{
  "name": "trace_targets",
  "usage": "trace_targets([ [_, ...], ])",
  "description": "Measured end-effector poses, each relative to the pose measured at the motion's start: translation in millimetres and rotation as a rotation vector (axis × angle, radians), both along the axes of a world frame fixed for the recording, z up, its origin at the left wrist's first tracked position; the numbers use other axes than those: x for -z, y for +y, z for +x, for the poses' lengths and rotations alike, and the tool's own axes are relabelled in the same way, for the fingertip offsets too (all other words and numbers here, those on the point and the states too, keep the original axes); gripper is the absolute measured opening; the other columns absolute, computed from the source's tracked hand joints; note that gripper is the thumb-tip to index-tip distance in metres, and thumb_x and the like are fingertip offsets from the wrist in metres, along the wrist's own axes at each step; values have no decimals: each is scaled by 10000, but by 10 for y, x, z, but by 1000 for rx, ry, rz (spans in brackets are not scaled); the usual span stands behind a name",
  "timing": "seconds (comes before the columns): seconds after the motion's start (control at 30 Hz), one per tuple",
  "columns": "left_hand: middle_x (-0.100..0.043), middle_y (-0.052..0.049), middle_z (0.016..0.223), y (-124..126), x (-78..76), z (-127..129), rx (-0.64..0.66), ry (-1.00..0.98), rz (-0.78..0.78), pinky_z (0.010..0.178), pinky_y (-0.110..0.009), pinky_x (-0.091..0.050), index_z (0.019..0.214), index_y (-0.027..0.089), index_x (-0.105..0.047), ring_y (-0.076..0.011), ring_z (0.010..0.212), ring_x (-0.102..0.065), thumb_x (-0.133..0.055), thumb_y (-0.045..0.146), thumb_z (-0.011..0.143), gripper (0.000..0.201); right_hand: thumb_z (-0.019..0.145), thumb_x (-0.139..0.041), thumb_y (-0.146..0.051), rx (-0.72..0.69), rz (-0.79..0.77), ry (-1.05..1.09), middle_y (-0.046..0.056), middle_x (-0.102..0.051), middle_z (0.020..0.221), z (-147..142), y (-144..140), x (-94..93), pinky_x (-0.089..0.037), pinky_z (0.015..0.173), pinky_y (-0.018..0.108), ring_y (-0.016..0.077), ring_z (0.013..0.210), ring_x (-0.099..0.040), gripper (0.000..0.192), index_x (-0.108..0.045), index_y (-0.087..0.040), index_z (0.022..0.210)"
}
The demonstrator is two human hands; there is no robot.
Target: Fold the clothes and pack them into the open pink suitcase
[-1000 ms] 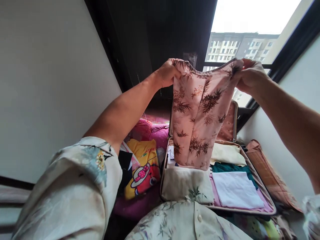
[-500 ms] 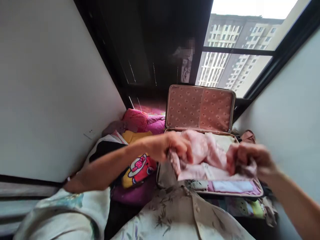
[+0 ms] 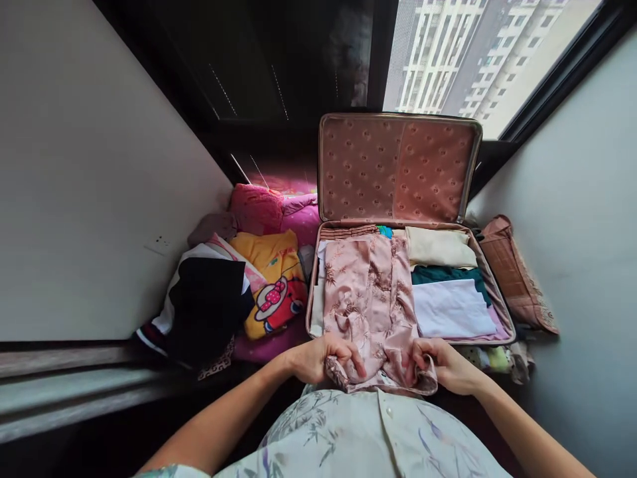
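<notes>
A pink garment [image 3: 369,299] printed with brown leaves lies spread over the left half of an open suitcase [image 3: 490,292], its near end hanging over the front rim. My left hand [image 3: 318,357] grips that near end on the left side. My right hand [image 3: 444,364] holds the same end on the right. Folded clothes fill the right half: a cream piece [image 3: 438,247], a dark green piece [image 3: 445,273] and a white piece [image 3: 452,309]. The patterned pink lid [image 3: 398,167] stands upright behind.
A pile of clothes lies left of the suitcase: a yellow cartoon item [image 3: 276,285], a black piece [image 3: 209,305], pink fabric [image 3: 256,206]. A brown woven bag [image 3: 512,272] leans against the right wall. A white wall closes the left; a window is ahead.
The pink garment came down from in front of my face into the suitcase and now lies flat. Both hands dropped with it to the suitcase's front rim.
</notes>
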State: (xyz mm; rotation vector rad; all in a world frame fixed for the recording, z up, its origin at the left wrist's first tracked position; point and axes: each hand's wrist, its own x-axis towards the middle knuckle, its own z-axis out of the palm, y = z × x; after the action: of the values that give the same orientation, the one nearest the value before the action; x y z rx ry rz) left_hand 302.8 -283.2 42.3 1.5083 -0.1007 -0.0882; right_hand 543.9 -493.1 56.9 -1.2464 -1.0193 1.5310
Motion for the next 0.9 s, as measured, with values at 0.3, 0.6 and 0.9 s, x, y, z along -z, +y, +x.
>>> trace_targets([
  [0.3, -486, 17, 661, 472, -977, -130, -275, 42, 678, 595, -213, -346, 601, 187, -326, -89, 619, -399, -657, 353, 900, 475, 788, -577, -100, 27, 393, -813, 105, -748, 1166, 626, -198, -929, -559, 820, 328, 224, 966, -701, 214, -691, -231, 913],
  [0.6, -508, 39, 589, 439, -1873, -68, -551, 122, 561, 470, -206, -375, 746, 190, -543, -99, 503, -485, -634, 508, 914, 371, 952, -584, -259, -121, 435, -769, -16, -650, 582, 1012, -124, -1621, -387, 399, 205, 104, 413, -534, 171, -687, -225, 1083],
  [0.9, -590, 60, 569, 80, -3040, -337, -759, -91, 823, 430, -188, -405, 781, 216, -506, -87, 462, -534, -752, 417, 861, 328, 842, -677, -691, 681, 459, -1110, -30, -547, 429, 676, -721, -2580, -299, 322, 229, 107, 321, -458, 449, -680, -242, 853],
])
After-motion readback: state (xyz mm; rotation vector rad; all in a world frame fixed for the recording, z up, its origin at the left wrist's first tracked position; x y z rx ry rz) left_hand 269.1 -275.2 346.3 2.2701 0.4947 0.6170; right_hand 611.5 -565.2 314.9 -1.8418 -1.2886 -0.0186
